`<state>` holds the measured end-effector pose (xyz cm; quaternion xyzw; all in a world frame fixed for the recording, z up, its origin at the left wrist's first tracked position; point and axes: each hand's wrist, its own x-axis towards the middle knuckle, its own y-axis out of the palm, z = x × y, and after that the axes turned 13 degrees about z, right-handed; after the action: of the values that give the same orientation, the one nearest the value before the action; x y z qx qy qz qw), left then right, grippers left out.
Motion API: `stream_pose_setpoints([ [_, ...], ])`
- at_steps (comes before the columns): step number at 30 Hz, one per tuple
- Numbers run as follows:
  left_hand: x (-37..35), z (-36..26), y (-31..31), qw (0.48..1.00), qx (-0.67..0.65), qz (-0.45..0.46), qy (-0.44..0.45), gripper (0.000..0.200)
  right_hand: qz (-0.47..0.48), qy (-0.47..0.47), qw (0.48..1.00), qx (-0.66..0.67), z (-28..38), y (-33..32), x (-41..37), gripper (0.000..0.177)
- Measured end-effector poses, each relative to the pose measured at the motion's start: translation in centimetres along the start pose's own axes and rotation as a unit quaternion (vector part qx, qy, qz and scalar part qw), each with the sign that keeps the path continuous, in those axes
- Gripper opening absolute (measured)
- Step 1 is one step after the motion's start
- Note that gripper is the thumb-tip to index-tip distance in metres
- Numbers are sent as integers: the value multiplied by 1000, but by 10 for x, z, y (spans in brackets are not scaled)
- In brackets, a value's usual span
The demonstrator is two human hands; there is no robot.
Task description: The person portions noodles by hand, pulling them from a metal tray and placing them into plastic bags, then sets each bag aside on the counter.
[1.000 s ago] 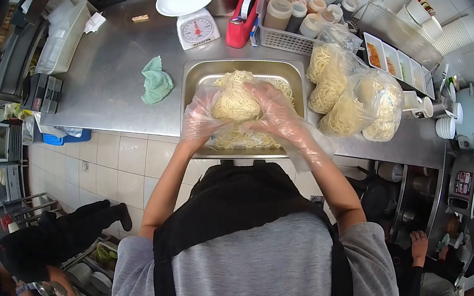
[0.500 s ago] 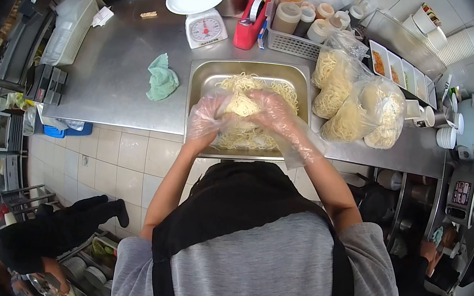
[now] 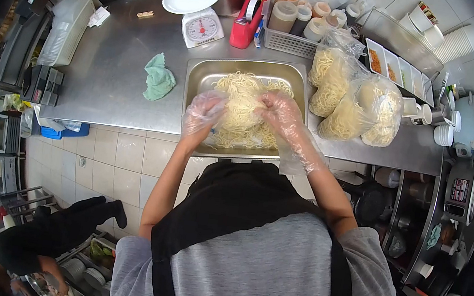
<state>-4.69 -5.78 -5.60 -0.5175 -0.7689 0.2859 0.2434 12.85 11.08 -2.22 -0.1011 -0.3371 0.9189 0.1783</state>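
Pale noodles (image 3: 242, 110) lie loosely heaped in a rectangular steel tray (image 3: 197, 71) at the counter's front edge. Both my hands wear clear plastic gloves. On the left side of the heap, my left hand (image 3: 205, 111) has its fingers curled in against noodles. My right hand (image 3: 282, 113) pinches noodles at the heap's right side. Some fingertips are hidden in the strands. Right of the tray stand clear bags of noodles (image 3: 346, 111).
A green cloth (image 3: 159, 77) lies left of the tray. Behind it stand a scale (image 3: 202, 28), a red tape dispenser (image 3: 244, 29) and a basket of bottles (image 3: 291, 44). Topping containers (image 3: 400, 70) stand back right. A person in black (image 3: 52, 234) is at lower left.
My hands have moved apart, and the clump between them has spread out over the heap in the tray. The co-worker at lower right has shifted. The view has moved slightly.
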Motion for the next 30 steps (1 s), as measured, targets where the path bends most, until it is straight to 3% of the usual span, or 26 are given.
stream_pose_setpoints([
  [3,5,-9,1,998,48,36,22,39,-22,4,999,50,-17,5,8,35],
  [6,8,-9,-8,982,139,127,-9,67,-13,7,993,117,-16,2,7,39],
  [8,7,-6,-23,979,155,124,37,86,19,19,985,169,-5,-1,-1,46],
  [9,7,-5,-28,977,163,123,60,97,-3,-8,996,85,-4,1,-4,53],
  [11,21,10,-24,970,147,194,2,110,-43,-64,994,-82,-1,7,-7,66],
  [12,26,19,-19,963,138,229,-27,117,-45,-60,995,-65,-4,15,-8,72],
  [15,33,31,3,963,152,221,-28,110,-62,-45,997,-30,-16,36,-8,84],
  [18,35,28,-10,976,22,213,27,108,-73,-37,997,3,-15,38,-5,87],
  [20,25,16,-15,978,-66,195,-41,106,-64,-23,996,58,-14,33,-2,88],
  [24,6,3,-20,970,-153,156,-104,99,26,-14,998,56,7,7,-3,90],
  [26,7,13,-17,964,-184,182,-62,96,122,37,991,40,11,-7,0,92],
  [27,7,9,-19,960,-199,194,-43,95,124,24,991,-46,15,-9,-1,93],
  [29,4,-2,-22,982,-71,169,-39,92,124,-6,968,-220,22,-13,3,93],
  [30,3,-10,-22,987,-7,156,-35,90,136,-52,962,-231,20,-13,8,93],
])
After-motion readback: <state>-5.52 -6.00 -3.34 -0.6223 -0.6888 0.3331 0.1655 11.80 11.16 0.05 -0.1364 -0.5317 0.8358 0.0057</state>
